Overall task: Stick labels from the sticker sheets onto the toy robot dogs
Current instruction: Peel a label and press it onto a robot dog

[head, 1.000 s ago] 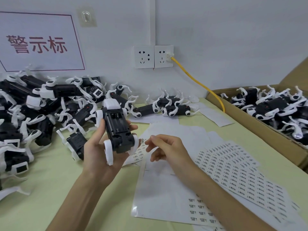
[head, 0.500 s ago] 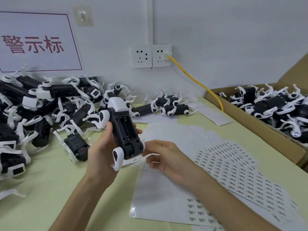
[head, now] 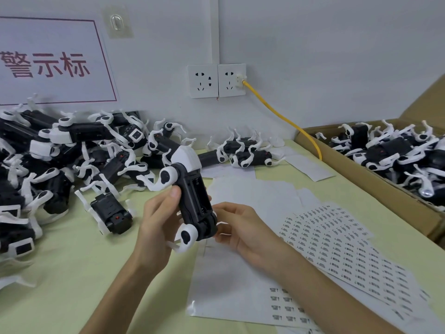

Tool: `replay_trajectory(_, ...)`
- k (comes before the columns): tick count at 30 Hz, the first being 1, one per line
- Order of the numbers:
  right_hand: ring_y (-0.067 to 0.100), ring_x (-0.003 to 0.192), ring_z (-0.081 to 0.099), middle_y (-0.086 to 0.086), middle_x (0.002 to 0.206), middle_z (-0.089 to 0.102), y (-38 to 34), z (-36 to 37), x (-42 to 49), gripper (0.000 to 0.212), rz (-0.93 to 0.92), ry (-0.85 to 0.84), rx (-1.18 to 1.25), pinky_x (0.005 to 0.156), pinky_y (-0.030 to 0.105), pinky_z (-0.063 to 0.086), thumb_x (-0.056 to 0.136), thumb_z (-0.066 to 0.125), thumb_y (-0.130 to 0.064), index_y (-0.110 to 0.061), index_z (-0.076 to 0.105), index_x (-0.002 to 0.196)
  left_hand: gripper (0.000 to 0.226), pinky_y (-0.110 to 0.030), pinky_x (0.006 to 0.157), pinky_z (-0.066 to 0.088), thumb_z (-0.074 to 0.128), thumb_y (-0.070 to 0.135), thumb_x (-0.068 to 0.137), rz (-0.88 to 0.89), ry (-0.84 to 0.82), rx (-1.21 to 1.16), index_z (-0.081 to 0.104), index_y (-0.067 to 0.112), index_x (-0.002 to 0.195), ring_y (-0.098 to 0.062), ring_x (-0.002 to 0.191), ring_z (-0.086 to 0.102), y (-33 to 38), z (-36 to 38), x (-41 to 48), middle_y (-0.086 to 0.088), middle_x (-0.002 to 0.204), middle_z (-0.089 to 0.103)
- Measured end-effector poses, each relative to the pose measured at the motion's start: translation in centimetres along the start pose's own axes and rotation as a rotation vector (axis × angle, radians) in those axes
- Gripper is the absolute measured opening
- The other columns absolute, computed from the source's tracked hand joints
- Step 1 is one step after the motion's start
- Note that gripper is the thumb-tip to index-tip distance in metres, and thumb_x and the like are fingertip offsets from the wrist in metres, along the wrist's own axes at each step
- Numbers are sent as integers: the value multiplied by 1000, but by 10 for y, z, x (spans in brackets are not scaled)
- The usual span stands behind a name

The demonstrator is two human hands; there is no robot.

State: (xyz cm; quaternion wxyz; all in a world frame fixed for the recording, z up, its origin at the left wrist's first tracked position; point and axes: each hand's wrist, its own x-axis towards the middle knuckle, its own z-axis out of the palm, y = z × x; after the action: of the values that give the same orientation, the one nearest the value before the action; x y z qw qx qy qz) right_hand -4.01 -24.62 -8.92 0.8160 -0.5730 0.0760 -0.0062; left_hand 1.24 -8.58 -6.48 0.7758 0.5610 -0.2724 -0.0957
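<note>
I am watching through the head camera. The left hand (head: 159, 220) is gripping a toy dog (head: 192, 198) above the surface (head: 72, 273), thumb on its near side and fingers wrapping behind. The dog is lying belly up and tilted, with its white head pointing away towards the wall and its open battery bay facing the camera.

The right hand (head: 243, 227) is meeting the dog at its lower right end, with thumb and fingers curling against the black body. The fingertips are hiding behind the dog, so I cannot tell whether a label is sitting under them.

Below the right hand a nearly stripped sheet (head: 228, 285) is lying flat, with a few labels showing at its near edge. Just to its right, the full sticker sheets (head: 337, 251) are fanning out in overlapping layers.

On the left a big pile of dogs (head: 48, 165) is crowding the surface, and one single dog (head: 110, 213) is lying apart from it, near the left hand. Two more dogs (head: 245, 153) are resting by the wall. On the right a cardboard box (head: 337, 165) is holding more dogs (head: 397, 155).

On the wall, a yellow cable (head: 284, 116) is running down from the sockets (head: 216, 80), and a sign (head: 48, 63) with red characters is hanging on the left.
</note>
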Motion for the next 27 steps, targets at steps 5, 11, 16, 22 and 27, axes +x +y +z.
replay_trajectory(5,9,57,59,-1,72,69,2,-1,2,5,-15,-3,1,59,21,50,80,78,-18,-21,80,77,66,-46,81,54,77,77,66,17,-29,1,81,16,91,-30,85,73,1,2,-1,-14,92,75)
replay_trajectory(11,11,57,57,-1,73,69,3,-1,3,14,-95,141,-137,57,20,48,89,75,-13,-18,79,77,65,-39,73,57,76,71,73,29,-47,-13,75,7,86,-32,79,70,0,2,-1,-18,86,72)
replay_trajectory(16,9,47,50,-6,62,65,-7,-9,2,4,-258,461,-184,52,17,45,89,78,-14,-11,76,87,70,-47,82,40,69,59,83,105,68,45,62,-11,82,-31,81,54,-2,-2,0,-34,80,56)
replay_trajectory(22,12,47,38,-1,63,57,-20,-12,-2,10,-184,398,114,50,21,37,93,70,-18,-15,79,89,47,-35,82,45,82,46,78,-112,220,-245,72,7,103,-26,85,59,-11,-2,5,-13,100,70)
replay_trajectory(27,14,46,24,1,52,39,-26,-5,-8,25,-119,192,374,43,24,26,80,66,-22,-14,82,98,14,-27,83,50,74,34,79,-302,309,-512,83,23,79,-10,77,70,-20,8,2,5,89,75)
